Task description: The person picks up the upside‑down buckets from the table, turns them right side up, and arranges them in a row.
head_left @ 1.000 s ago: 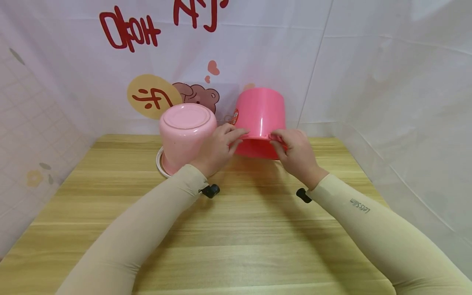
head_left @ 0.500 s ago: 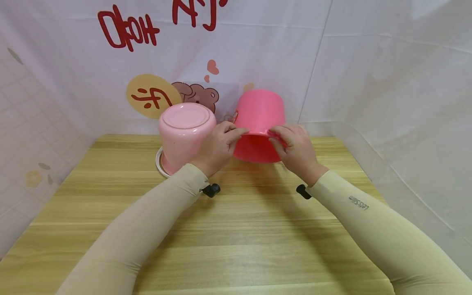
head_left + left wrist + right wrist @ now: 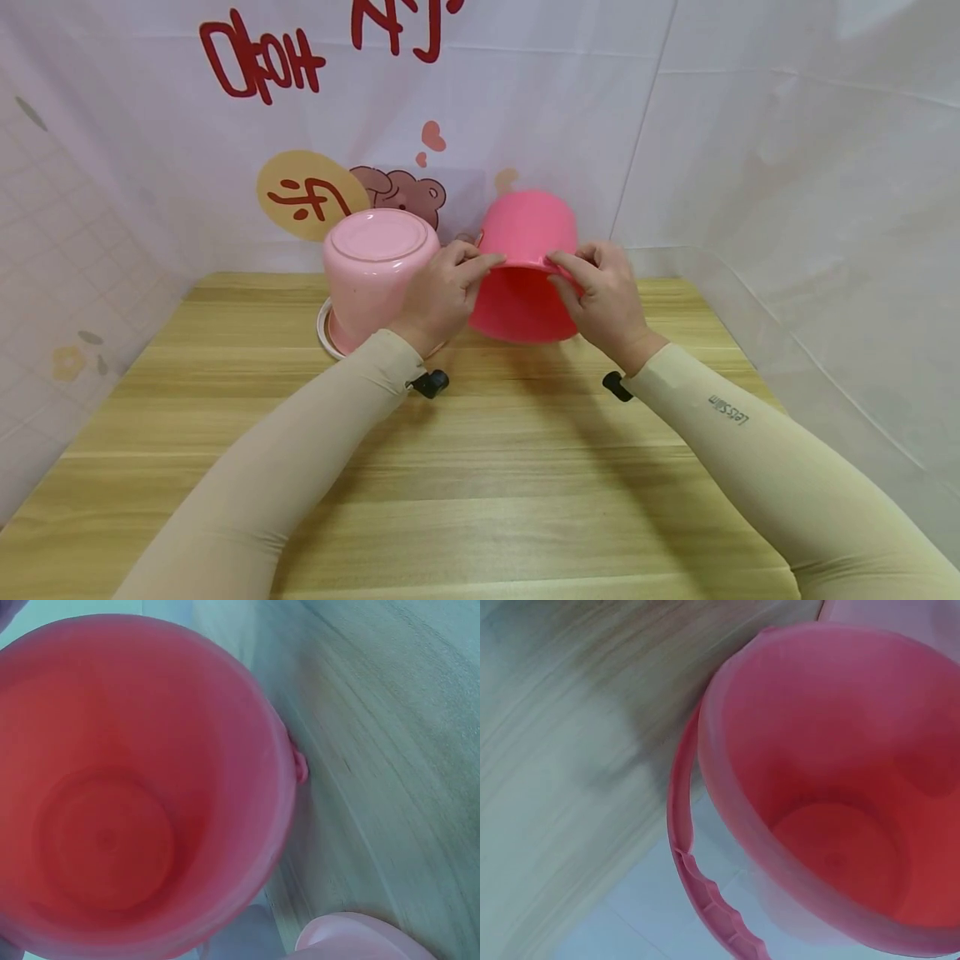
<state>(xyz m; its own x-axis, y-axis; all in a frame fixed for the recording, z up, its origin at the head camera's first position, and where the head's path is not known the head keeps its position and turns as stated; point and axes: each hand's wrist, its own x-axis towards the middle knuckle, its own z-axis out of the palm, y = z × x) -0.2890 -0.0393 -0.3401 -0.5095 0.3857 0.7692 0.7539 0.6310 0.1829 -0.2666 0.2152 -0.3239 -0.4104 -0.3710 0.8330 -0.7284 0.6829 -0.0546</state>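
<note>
A bright pink plastic bucket (image 3: 528,225) is tipped on its side at the back of the table, its mouth facing me. My left hand (image 3: 441,292) pinches the upper rim on the left, thumb below and fingers above. On the right, my right hand (image 3: 603,304) grips the same rim. Both wrist views look into the bare inside of the bucket (image 3: 112,832). Its ridged handle (image 3: 712,904) hangs loose off the rim in the right wrist view. Left of it, a pale pink pot (image 3: 375,250) stands upside down, partly hidden by my left hand.
The pot's white rim (image 3: 324,329) lies on the wood-grain table (image 3: 465,492). Behind stands a white cloth wall (image 3: 555,92) with red lettering and a cartoon bear. More cloth walls close in both sides.
The bucket has tilted further, its closed end dropping at the back and its mouth turning up toward me. Both hands stay on the rim, rising slightly. The pot has not moved.
</note>
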